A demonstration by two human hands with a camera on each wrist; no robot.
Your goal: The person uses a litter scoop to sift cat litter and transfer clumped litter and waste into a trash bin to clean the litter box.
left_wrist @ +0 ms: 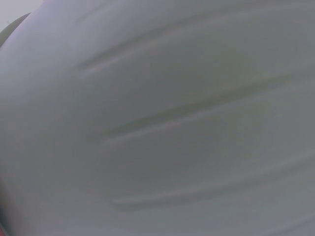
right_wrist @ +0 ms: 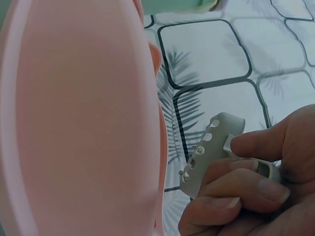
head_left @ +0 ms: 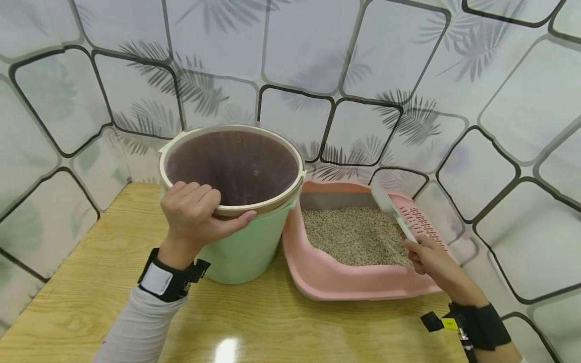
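Observation:
My left hand (head_left: 192, 214) grips the near rim of a green trash bin (head_left: 247, 252), fingers curled over the edge and thumb along the outside. A dark bag lines the bin under a beige ring (head_left: 297, 156). The left wrist view is filled by a pale ridged surface (left_wrist: 197, 162). In my right hand (head_left: 428, 257) is the handle of a pale grey litter scoop (head_left: 383, 199), its head tilted up over the right side of a pink litter box (head_left: 345, 282). In the right wrist view, the scoop's head (right_wrist: 211, 147) shows holes, with a few bits of litter on it.
Grey-brown litter (head_left: 354, 234) covers the floor of the box, and a slotted pink panel (head_left: 419, 222) runs along its right side. Box and bin stand side by side on a wood-grain table (head_left: 91, 282). A patterned backdrop (head_left: 299, 50) rises behind them and at both sides.

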